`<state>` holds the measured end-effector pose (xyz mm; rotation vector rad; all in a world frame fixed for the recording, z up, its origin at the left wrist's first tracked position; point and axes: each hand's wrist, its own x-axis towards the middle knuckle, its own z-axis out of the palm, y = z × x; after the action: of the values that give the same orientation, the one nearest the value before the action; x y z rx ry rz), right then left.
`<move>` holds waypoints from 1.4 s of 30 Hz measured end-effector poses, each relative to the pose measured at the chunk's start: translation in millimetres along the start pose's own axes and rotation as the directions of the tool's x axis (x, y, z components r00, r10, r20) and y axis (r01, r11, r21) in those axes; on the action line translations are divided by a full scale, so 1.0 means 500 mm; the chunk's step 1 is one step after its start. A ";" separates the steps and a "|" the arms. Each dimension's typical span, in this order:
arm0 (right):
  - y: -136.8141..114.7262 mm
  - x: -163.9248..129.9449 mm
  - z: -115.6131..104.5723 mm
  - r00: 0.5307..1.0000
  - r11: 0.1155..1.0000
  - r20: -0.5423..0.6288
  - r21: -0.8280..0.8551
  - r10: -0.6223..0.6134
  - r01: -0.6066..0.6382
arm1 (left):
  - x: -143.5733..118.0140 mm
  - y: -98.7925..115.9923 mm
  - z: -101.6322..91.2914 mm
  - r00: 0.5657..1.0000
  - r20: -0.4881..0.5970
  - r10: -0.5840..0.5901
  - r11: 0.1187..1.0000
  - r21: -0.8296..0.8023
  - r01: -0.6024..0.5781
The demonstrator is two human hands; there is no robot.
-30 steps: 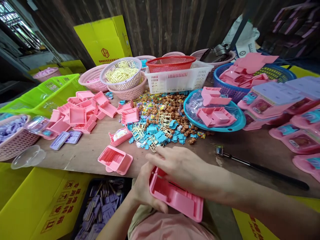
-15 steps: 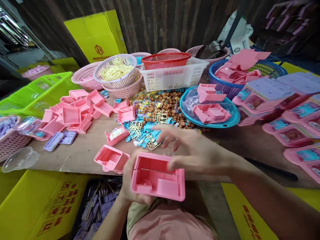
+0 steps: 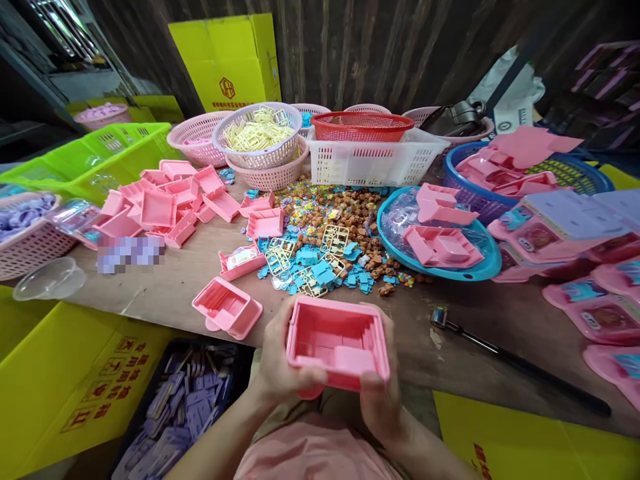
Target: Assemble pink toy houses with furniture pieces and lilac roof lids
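Between both hands is a pink plastic toy box, its hollow, stepped inside facing up at me. My left hand grips its left end, thumb along the near wall. My right hand is closed round the right end, thumb at the near corner. Left of them, a similar pink toy box lies by the table's front edge. Beyond it rests a small pink tray with a white item inside. Past my hands spread loose blue pieces, pale yellow frames and small brown pieces.
A hammer lies at right, beside stacked pink toy sets. Pink parts fill a blue basin and pile up at left. Baskets, including a white one, line the back. Yellow cartons stand below the front edge.
My right hand has come down from above the table onto the toy box's right end. The box has moved slightly up and right in view, and the hammer has come into full sight.
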<state>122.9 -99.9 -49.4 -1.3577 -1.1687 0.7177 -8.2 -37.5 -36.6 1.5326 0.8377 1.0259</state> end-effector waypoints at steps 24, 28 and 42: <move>0.065 0.010 -0.198 0.972 0.696 0.233 -0.702 0.027 0.150 | 0.113 0.009 -0.027 0.818 0.127 -0.561 0.358 0.928 0.101; 0.022 0.025 -0.170 0.961 0.692 0.275 -0.691 -0.011 0.206 | 0.112 -0.003 -0.019 0.821 0.157 -0.550 0.359 0.931 0.062; 0.014 0.012 -0.178 0.935 0.718 0.321 -0.613 -0.153 0.329 | 0.111 0.000 -0.013 0.824 0.151 -0.547 0.325 0.945 0.043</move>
<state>208.5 -124.7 -40.2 -1.6687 -1.8908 0.2742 7.2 15.1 -26.0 2.2774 1.4081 -0.2879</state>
